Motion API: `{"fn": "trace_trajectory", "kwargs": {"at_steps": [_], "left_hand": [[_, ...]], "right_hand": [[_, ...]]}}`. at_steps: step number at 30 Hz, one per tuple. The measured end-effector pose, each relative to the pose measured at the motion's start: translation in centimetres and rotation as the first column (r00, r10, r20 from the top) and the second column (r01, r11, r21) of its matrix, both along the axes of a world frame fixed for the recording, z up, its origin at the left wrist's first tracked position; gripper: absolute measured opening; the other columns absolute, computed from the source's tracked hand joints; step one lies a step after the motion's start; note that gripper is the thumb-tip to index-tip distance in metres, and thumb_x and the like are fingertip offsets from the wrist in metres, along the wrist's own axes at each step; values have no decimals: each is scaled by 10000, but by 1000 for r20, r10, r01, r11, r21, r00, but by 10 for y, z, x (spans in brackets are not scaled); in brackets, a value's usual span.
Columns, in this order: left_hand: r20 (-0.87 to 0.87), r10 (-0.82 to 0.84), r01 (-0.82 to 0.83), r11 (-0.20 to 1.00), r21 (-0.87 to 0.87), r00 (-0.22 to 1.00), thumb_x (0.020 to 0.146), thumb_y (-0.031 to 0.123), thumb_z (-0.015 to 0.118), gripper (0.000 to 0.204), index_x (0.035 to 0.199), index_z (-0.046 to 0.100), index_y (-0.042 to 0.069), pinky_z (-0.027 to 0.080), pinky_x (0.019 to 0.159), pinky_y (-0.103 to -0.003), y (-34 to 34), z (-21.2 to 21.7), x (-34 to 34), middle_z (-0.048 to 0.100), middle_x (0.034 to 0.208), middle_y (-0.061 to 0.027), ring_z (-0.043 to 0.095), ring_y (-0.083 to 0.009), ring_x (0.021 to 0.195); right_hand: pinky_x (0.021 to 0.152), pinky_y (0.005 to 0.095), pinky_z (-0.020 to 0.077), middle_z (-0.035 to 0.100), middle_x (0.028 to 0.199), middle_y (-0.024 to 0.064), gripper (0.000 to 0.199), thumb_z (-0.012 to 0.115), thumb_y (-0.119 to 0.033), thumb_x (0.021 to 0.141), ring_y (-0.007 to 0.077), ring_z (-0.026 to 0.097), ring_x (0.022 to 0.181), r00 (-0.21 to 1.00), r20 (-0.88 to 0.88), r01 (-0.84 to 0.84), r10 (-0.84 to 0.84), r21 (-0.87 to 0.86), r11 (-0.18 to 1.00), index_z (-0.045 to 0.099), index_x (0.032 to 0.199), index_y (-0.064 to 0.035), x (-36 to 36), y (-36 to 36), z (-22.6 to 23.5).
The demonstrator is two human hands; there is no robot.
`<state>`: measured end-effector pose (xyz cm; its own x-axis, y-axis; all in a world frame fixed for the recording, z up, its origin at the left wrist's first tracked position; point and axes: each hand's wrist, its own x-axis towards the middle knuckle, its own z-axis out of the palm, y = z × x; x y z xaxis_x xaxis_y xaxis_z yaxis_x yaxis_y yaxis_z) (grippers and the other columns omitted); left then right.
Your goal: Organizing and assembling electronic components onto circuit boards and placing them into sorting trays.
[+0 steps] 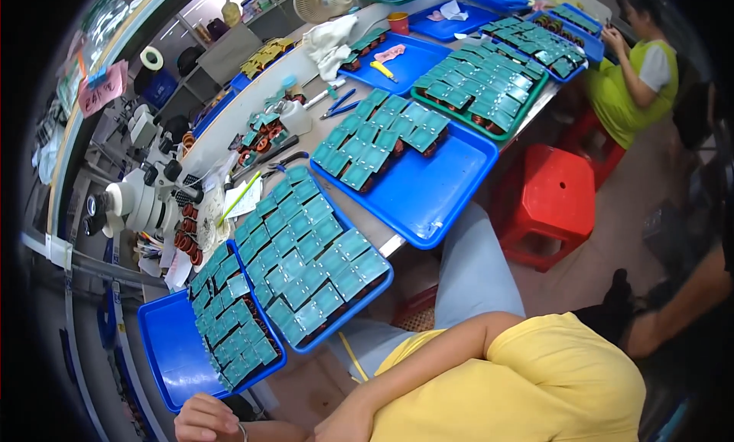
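Observation:
At the lower left edge, my left hand (203, 419) hovers close to the blue tray's near rim, its fingers curled in with nothing visible in them. A thin bracelet (244, 432) circles that wrist. My right arm crosses in front of my body. The right hand (345, 424) lies by my left forearm, and its fingers are hidden at the frame edge. Nearest the left hand is a blue tray (162, 352), part filled with rows of green circuit boards (229, 320). Beside it stands a second blue tray (386, 283) packed with boards (306, 247); dark parts show under their edges.
Another blue tray (413, 201) holds boards at one end. Beyond are a green tray (527, 113), pliers (340, 109), a yellow cutter (384, 71) and a fan (321, 2). A microscope (141, 201) stands left. Right are a red stool (547, 201) and a seated person (638, 75).

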<state>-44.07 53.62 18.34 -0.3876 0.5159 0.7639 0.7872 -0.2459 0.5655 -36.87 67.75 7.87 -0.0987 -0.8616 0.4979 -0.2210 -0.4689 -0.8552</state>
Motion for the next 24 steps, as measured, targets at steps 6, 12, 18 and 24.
{"fn": "trace_trajectory", "kwargs": {"at_steps": [6, 12, 18, 24], "left_hand": [[-157, -190, 216, 962, 169, 969, 876, 150, 511, 146, 733, 493, 123, 323, 548, -233, 55, 46, 15, 494, 558, 9, 442, -90, 521], [107, -512, 479, 846, 235, 852, 889, 119, 462, 102, 797, 461, 76, 332, 533, -264, 90, 60, 9, 452, 557, -16, 394, -107, 500], [651, -176, 153, 984, 93, 738, 871, 95, 484, 105, 812, 506, 11, 439, 525, -260, 153, -19, 27, 549, 618, -97, 531, -156, 530], [791, 25, 365, 878, -310, 611, 833, 138, 558, 254, 1051, 533, 12, 440, 737, -275, 180, -98, 74, 573, 878, -81, 552, -163, 826]], "right_hand": [[651, 415, 449, 578, 704, 165, 163, 561, -147, 723, 346, 560, 692, 810, -319, 421, -492, -268, 866, 571, 769, 9, 23, 24, 54], [612, 334, 452, 581, 687, 140, 142, 452, -29, 711, 247, 572, 660, 814, 302, 581, -496, -391, 714, 547, 805, 19, 18, 48, 79], [589, 306, 420, 543, 657, 118, 165, 427, -100, 714, 212, 542, 633, 870, 286, 478, -401, -294, 828, 533, 803, -10, 55, 102, 93], [458, 241, 366, 547, 652, 93, 163, 452, -97, 835, 172, 506, 501, 477, 532, 822, -699, 11, 570, 549, 816, 32, 101, 203, 98]]}}
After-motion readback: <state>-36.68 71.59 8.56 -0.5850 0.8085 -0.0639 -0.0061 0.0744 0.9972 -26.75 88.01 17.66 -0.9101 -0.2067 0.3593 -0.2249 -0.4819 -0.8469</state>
